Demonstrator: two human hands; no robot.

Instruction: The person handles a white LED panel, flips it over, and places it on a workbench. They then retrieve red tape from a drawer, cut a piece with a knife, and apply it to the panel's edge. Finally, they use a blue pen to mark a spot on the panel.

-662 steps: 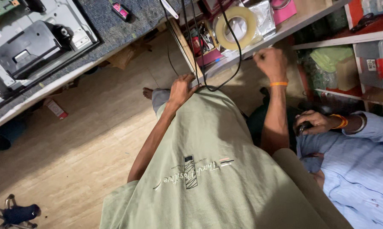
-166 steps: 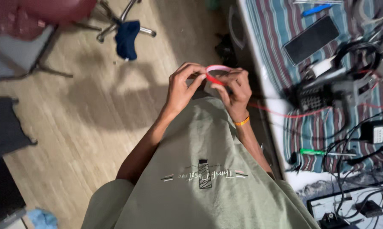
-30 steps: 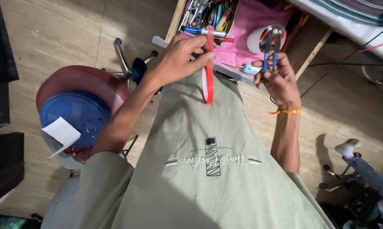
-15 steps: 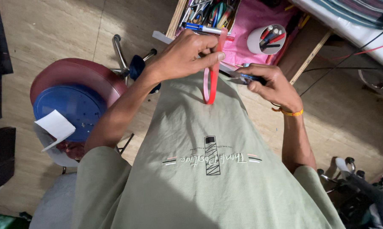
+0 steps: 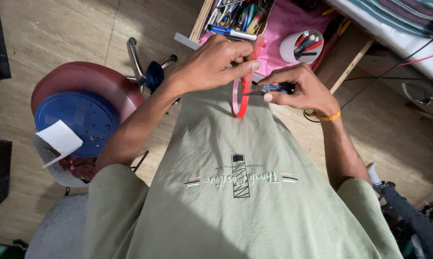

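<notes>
My left hand [image 5: 216, 64] pinches a red roll of tape [image 5: 239, 98] by its pulled-out strip, so the roll hangs in front of my green shirt. My right hand [image 5: 300, 88] grips a pair of scissors [image 5: 269, 88] with dark blue handles. The scissor blades point left and meet the red strip just below my left fingers. Both hands are close together above my chest.
An open drawer [image 5: 283, 21] with pens, markers and a pink lining lies ahead. A white cup [image 5: 300, 45] of pens stands in it. A maroon stool [image 5: 82, 86] carries a blue round lid [image 5: 75, 120] and white paper [image 5: 60, 139]. Cables run at the right.
My right hand has brought the scissors from the drawer side leftward to the red strip. The left hand keeps holding the tape up, nearly still.
</notes>
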